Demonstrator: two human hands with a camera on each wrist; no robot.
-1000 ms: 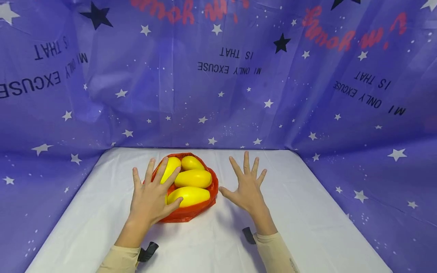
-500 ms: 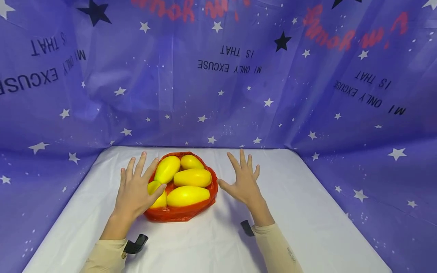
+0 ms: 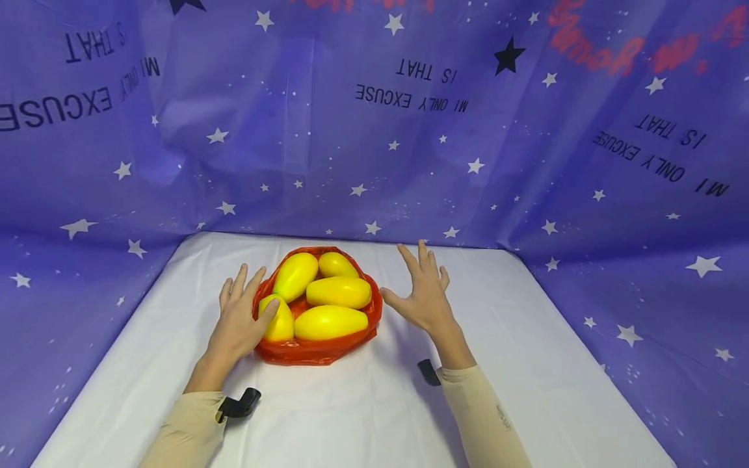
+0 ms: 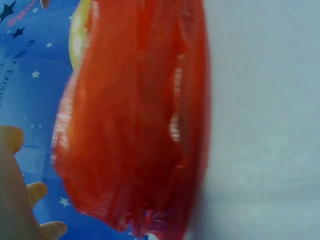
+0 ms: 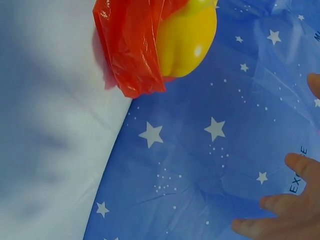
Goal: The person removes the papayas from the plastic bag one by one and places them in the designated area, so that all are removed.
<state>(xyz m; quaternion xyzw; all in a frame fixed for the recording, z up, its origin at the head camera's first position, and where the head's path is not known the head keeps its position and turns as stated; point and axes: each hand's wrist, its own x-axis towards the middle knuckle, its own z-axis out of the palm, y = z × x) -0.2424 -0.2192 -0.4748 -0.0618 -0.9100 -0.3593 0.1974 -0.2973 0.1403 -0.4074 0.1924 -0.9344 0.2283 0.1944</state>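
A red plastic bag (image 3: 304, 354) with its mouth rolled open sits on the table, holding several smooth, oblong yellow fruits (image 3: 330, 323) that look like mangoes. At the bag's left edge is my left hand (image 3: 234, 325), fingers spread, its thumb overlapping the lower left fruit (image 3: 283, 325) in the head view. My right hand (image 3: 427, 296) hovers right of the bag with fingers spread and thumb tip near the rim. In the left wrist view the bag's red side (image 4: 130, 110) fills the middle. The right wrist view shows a bag corner (image 5: 135, 55) and one fruit (image 5: 187, 42).
A white cloth (image 3: 562, 364) covers the table. Purple-blue sheeting (image 3: 351, 162) with stars and lettering rises at the back and both sides. A black wrist mount (image 3: 240, 404) sticks out from the left sleeve, another mount (image 3: 429, 372) from the right.
My left hand has moved from over the bag to its left edge, uncovering the left fruits. The right hand stays right of the bag, its fingers turned a little. The head view has shifted slightly.
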